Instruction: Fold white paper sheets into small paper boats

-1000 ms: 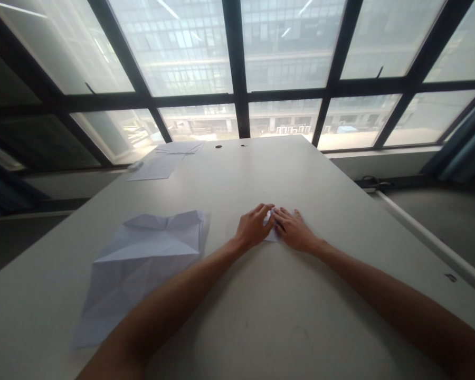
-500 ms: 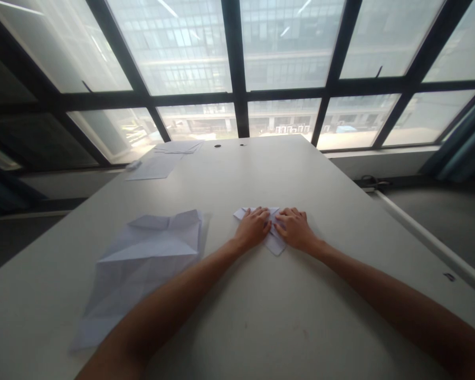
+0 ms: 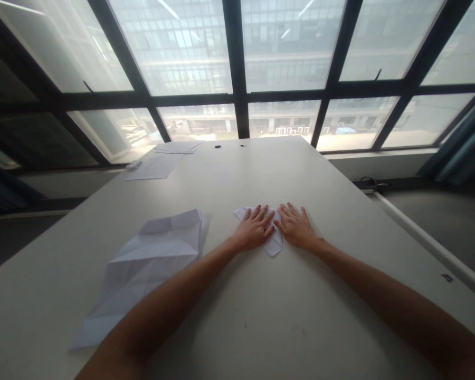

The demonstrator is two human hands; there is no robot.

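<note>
A small folded piece of white paper (image 3: pixel 274 246) lies on the white table, one pointed end toward me and another corner poking out at the left. My left hand (image 3: pixel 254 228) rests flat on it with the fingers spread, hiding much of its left part. Beside it, my right hand (image 3: pixel 295 227) lies open along the paper's right edge, fingers stretched out and pointing away from me. The two thumbs almost meet over the paper's middle. How the layers run under the palms is hidden.
A larger creased white sheet (image 3: pixel 146 264) lies to the left, partly behind my left forearm. Several flat papers (image 3: pixel 154 166) are at the table's far left corner. A small dark object (image 3: pixel 447 277) sits near the right edge. Windows (image 3: pixel 285 47) stand beyond the table (image 3: pixel 253 179).
Both hands have flattened, their curled fingers now stretched out and spread. The right part of the small paper has been folded inward, so it no longer sticks out under my right hand.
</note>
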